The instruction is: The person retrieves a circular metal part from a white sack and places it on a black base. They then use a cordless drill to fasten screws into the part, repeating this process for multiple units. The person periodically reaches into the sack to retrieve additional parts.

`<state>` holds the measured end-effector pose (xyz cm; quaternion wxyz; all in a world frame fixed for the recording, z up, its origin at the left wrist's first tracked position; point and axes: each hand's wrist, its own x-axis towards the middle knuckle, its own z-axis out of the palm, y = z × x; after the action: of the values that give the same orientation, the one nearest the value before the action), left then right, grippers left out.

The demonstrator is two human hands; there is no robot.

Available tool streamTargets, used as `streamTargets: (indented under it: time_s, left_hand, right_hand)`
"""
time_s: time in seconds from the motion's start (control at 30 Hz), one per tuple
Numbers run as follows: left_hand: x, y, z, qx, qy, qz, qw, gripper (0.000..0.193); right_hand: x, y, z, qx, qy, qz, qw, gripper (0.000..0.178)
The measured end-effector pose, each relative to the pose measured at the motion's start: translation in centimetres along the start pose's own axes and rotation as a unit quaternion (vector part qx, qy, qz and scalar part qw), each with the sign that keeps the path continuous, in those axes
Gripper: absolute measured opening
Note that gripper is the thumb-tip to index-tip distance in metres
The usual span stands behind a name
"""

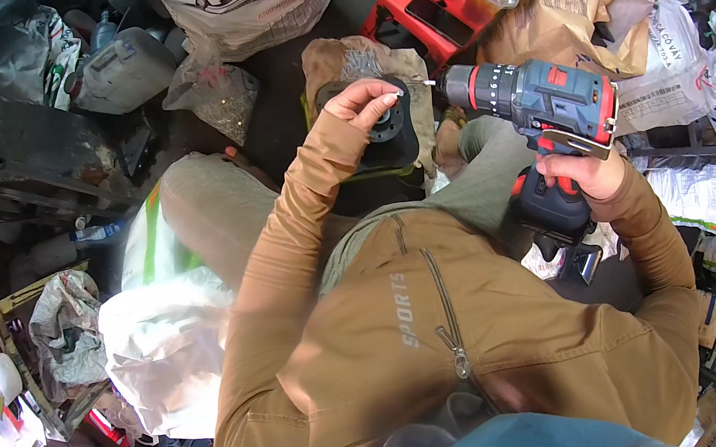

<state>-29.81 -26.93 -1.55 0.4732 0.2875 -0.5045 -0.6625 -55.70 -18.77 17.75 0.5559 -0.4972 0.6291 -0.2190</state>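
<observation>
Drill [535,94], blue-grey and black with red trim, sits in the right hand [591,173], fingers wrapped around its handle. Its bit [428,82] points left toward the left hand [368,104], a gap between them. That hand's thumb and forefinger press together at the tips; I cannot tell what small thing, if any, they pinch. Beneath it, between the legs [217,200], lies a black part [393,149]. Beyond, thin metal pieces [361,63] lie on brown paper [321,61]. Farther right, a red stool [391,9] bears a phone [437,19].
</observation>
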Motion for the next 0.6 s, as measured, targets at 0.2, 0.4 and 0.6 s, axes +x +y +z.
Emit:
streamTargets:
  time_s: [0.2, 0.4, 0.6]
  left_hand:
    - [0.24, -0.07, -0.09, 0.064, -0.005, 0.100, 0.993, 0.012]
    - [0.35, -0.29, 0.14, 0.052, -0.015, 0.086, 0.995, 0.012]
    - [0.47, -0.40, 0.24, 0.064, -0.010, 0.085, 0.994, 0.013]
  right_hand:
    - [-0.64, -0.71, 0.53, -0.038, 0.007, 0.010, 0.999, 0.015]
    - [-0.73, -0.51, -0.08, -0.088, -0.002, 0.030, 0.996, 0.011]
    - [-0.66, -0.78, 0.08, -0.114, -0.014, 0.013, 0.993, 0.010]
